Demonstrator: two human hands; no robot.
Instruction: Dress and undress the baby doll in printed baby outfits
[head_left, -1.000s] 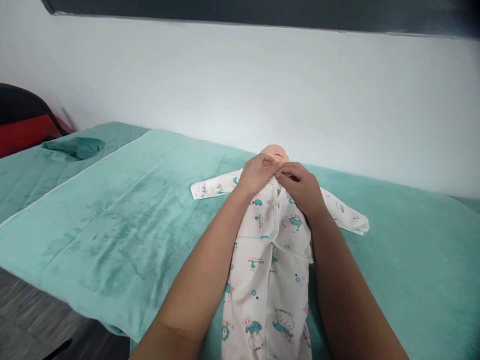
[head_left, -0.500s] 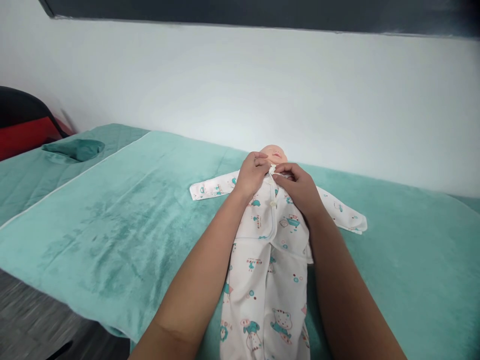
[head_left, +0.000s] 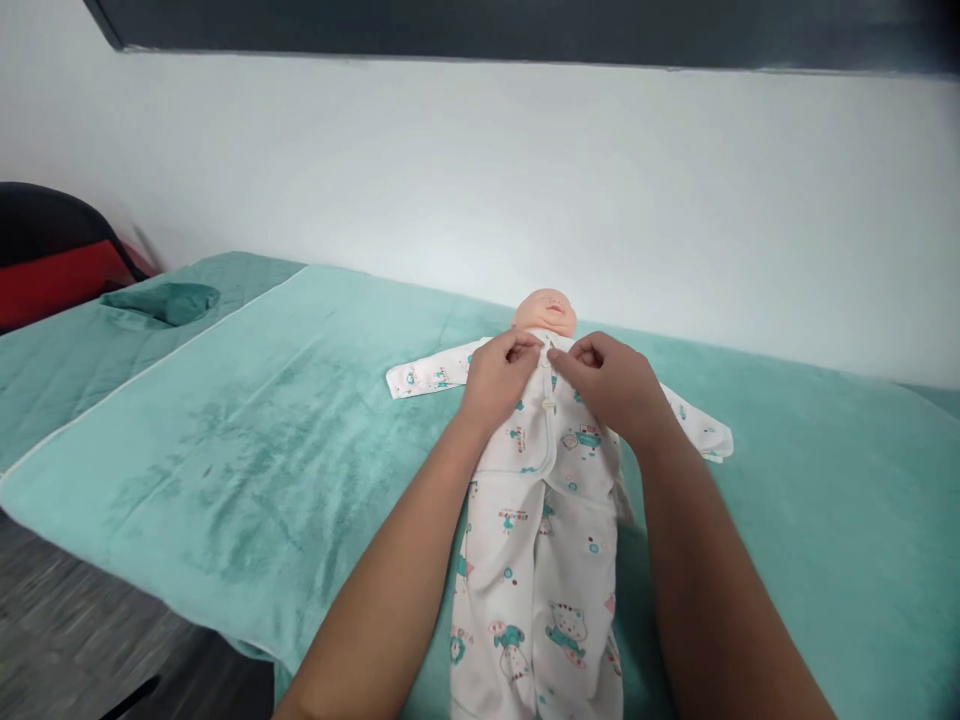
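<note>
A baby doll [head_left: 545,308] lies on its back, its head toward the wall and its arms spread. It wears a white baby shirt [head_left: 517,455] with a coloured print over matching trousers [head_left: 574,570]. Just below the doll's chin, my left hand [head_left: 506,370] pinches the shirt's front edge between thumb and fingers. Across the front seam, my right hand [head_left: 611,375] is closed in a pinch at the shirt's other side. A small pale tie or fastener [head_left: 549,405] shows lower on the seam. My fingers partly cover the collar.
The doll lies on a green plush blanket [head_left: 247,480] spread over a bed or table. A folded dark green cloth [head_left: 169,303] lies at the far left, near a black and red chair [head_left: 60,265]. A white wall [head_left: 480,180] rises behind.
Both hands have shifted slightly down from the doll's chin, and more of its head and collar shows. The right hand has moved a little to the right.
</note>
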